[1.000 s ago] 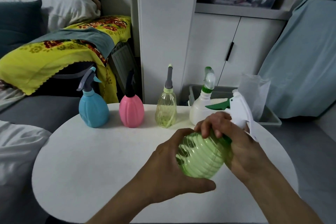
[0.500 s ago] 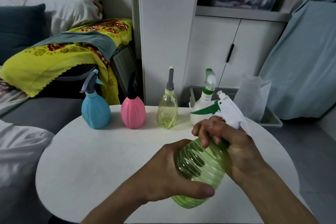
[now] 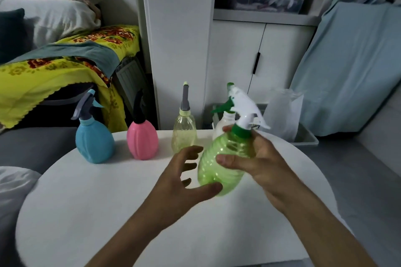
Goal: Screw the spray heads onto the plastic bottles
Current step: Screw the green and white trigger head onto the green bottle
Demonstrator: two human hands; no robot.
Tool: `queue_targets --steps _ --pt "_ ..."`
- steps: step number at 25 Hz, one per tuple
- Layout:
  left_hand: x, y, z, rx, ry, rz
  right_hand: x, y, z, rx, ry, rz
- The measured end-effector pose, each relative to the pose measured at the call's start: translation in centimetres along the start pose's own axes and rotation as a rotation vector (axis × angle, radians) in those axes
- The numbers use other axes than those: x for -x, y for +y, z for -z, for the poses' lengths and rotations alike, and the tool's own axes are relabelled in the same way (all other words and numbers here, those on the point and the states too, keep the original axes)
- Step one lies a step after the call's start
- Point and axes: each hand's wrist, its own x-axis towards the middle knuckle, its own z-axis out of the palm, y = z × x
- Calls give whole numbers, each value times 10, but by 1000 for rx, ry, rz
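Green bottle (image 3: 219, 165) with white spray head (image 3: 246, 106) gripped by right hand (image 3: 258, 160); left hand (image 3: 184, 178) beside it, fingers spread open; no readable writing.

Light's soft and kinda dim, indoor daylight feel, no hard glare anywhere. The white counter (image 3: 91, 212) is the brightest patch and only picks up faint, fuzzy shadows under the hands and bottles. Left hand (image 3: 184, 182) is smeared with motion blur, fingers especially; the spray head (image 3: 245, 104) is a bit streaky too. Wide-angle lens bends the cabinet (image 3: 178, 39) edges, and the corners go soft and darker.
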Motion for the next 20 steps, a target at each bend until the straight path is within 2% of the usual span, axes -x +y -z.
queue_targets --steps 3,4,8,11,15,20 --pt "-1 -3 1 -71 65 41 -21 0 60 53 477 81" --pt "-1 -3 3 -77 76 50 -31 3 80 108 590 85" --pt "-1 -3 6 -71 93 52 -82 37 119 250 802 0" --pt "-1 -7 5 -104 98 50 -113 75 116 328 834 -2" --pt "-2 -14 5 -171 99 45 -126 129 109 479 701 -104" --pt "-2 -18 11 -216 108 66 -140 139 111 491 697 -91"
